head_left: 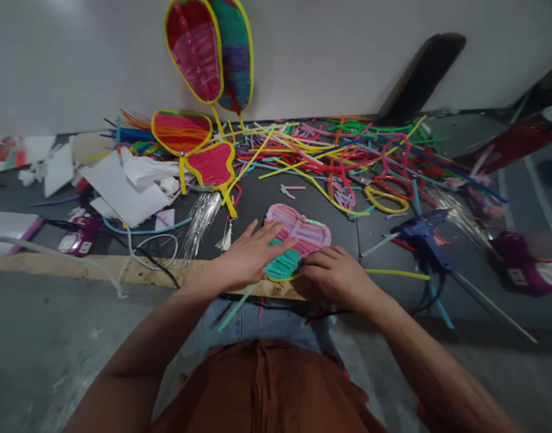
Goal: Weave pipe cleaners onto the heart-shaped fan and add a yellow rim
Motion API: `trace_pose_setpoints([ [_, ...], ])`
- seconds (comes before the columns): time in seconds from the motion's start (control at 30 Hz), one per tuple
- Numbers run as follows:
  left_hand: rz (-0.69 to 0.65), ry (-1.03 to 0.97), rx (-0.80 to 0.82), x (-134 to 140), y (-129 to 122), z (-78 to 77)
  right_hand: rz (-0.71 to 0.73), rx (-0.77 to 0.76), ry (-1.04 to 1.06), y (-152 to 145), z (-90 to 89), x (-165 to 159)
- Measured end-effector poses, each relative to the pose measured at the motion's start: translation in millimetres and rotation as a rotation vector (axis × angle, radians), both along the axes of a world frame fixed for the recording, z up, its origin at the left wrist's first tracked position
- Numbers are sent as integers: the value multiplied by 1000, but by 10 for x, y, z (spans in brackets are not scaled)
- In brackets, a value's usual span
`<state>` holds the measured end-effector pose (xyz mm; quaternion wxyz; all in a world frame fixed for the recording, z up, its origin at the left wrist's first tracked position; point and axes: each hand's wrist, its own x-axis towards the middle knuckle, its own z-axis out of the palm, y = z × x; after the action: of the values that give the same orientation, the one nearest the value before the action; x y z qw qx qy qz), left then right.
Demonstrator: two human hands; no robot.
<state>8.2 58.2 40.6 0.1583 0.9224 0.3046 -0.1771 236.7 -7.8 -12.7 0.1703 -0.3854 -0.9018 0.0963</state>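
Note:
A heart-like panel of pipe cleaners (309, 236), pink and lilac above and teal below, lies at the table's front edge. My left hand (246, 255) rests across its left side, fingers stretched and spread over the rows. At the panel's lower right edge, the fingers of my right hand (337, 275) are bent and pressed together on a yellow pipe cleaner (397, 274). That pipe cleaner runs along the panel's lower rim and sticks out to the right; my fingertips hide part of it. A green pipe cleaner (235, 310) pokes out below my left hand.
A blue glue gun (423, 240) and yellow-and-red scissors (386, 195) lie on the right. Behind is a heap of coloured pipe cleaners (312, 150). Finished yellow-rimmed panels (210, 165) stand at the back left, near white paper scraps (127, 186) and a cable (145, 261).

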Motion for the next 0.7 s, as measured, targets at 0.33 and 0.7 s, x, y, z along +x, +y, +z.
trace_pose_setpoints([
  [0.33, -93, 56, -65, 211, 117, 67, -287, 146, -181, 162, 65, 337],
  [0.7, -179, 100, -121, 239, 147, 100, -343, 83, -245, 163, 56, 295],
])
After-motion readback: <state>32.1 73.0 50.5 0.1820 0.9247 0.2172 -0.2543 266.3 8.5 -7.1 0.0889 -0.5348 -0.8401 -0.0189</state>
